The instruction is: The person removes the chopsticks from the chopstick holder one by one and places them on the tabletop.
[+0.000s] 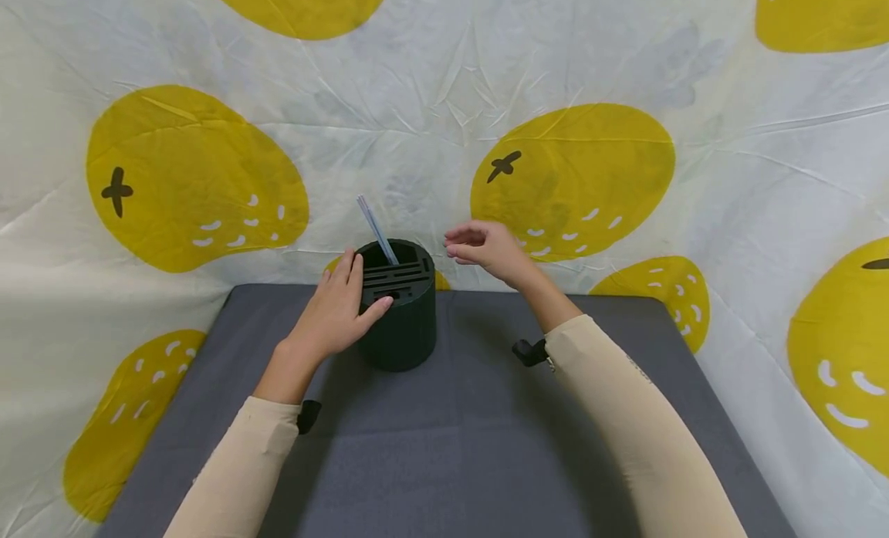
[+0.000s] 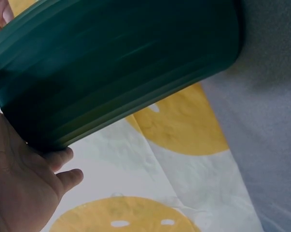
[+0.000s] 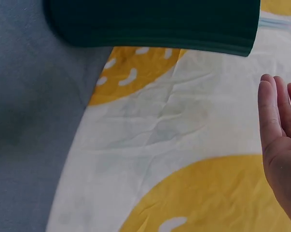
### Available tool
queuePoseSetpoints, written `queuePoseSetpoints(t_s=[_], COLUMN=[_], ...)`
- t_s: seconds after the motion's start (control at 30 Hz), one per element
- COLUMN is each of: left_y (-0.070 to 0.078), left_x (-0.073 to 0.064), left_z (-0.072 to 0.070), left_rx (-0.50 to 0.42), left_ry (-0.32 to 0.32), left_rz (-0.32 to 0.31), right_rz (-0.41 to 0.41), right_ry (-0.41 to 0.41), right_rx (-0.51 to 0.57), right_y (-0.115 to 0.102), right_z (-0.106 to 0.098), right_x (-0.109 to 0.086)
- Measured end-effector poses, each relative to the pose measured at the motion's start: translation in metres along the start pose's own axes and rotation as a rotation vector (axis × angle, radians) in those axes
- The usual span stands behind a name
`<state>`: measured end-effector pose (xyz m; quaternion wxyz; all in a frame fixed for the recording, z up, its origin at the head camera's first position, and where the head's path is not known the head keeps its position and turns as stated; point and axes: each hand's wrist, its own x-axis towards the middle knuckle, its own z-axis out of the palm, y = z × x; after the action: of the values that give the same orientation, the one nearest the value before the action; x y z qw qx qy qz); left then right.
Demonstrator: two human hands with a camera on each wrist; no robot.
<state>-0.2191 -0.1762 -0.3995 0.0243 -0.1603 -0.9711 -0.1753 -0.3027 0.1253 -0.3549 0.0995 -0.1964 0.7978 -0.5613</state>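
A dark green cylindrical holder (image 1: 397,336) with slots across its top stands upright near the table's far edge. From its open back section lean a few thin pale sticks (image 1: 378,231), tilted to the left. My left hand (image 1: 335,306) rests on the left side of the holder's top, fingers extended along the rim and thumb over the front edge. In the left wrist view the holder's smooth wall (image 2: 121,67) fills the upper part. Right of the holder and apart from it, my right hand (image 1: 489,251) hovers in the air, its fingers loosely bent and holding nothing.
A dark grey cloth (image 1: 444,461) covers the table. Close behind its far edge hangs a white fabric backdrop (image 1: 389,152) printed with large yellow fruit shapes. Both forearms wear beige sleeves, with a small black piece (image 1: 530,353) at the right wrist.
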Motion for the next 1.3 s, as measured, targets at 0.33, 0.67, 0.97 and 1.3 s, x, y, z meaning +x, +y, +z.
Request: queuePoseSetpoints(t_s=[0.33,0.67,0.97,1.3], left_y=[-0.001,-0.002,-0.001,-0.002], left_x=[0.0,-0.001,-0.001,-0.003], left_z=[-0.001,-0.001,0.0,-0.003], left_rx=[0.0,-0.004,-0.003,0.009], left_ry=[0.006,0.016,0.004,-0.005], left_rz=[0.001,0.011,0.025,0.013], right_rz=[-0.016,-0.025,0.022,0.029], right_ry=[-0.041,-0.067,-0.027,0.021], right_rx=[-0.052,-0.22,-0.324,-0.39], right_y=[-0.022,-0.033,-0.037,-0.038], right_z=[0.032,0.057,0.072,0.084], right_x=[0.034,0.061,0.069,0.075])
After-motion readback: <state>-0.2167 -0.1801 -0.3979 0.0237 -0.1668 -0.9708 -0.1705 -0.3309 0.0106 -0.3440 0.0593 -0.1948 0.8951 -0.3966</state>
